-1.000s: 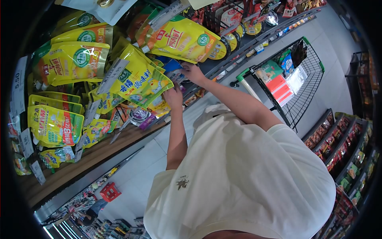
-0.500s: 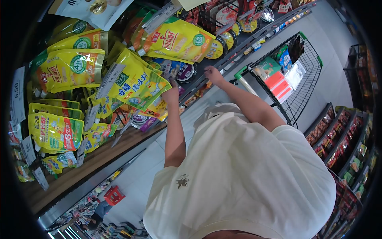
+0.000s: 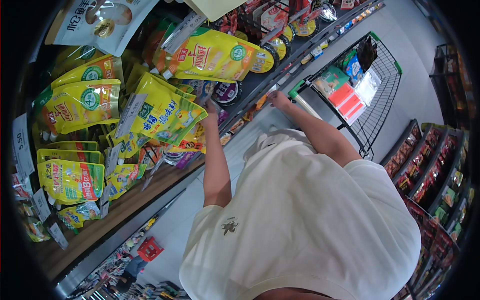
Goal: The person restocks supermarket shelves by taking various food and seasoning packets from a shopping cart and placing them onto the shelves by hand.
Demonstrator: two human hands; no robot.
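One blue packet (image 3: 202, 88) lies on the shelf (image 3: 253, 81) by the left hand (image 3: 211, 111), its grip too obscured to judge: work clear of the yellow pouch (image 3: 167, 111), with the right hand (image 3: 280, 100), grip likewise unclear, near the front edge.

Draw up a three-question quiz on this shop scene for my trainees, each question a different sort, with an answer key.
1. Multiple choice: which thing is the person's left hand beside?
A) a red basket
B) a yellow bag printed with a chick
C) the shirt collar

2. True or false: the shopping cart holds several packages.

3. Fill in: the topmost price tag along the picture's left edge reads ____.

Key: 1. B; 2. True; 3. 5.50
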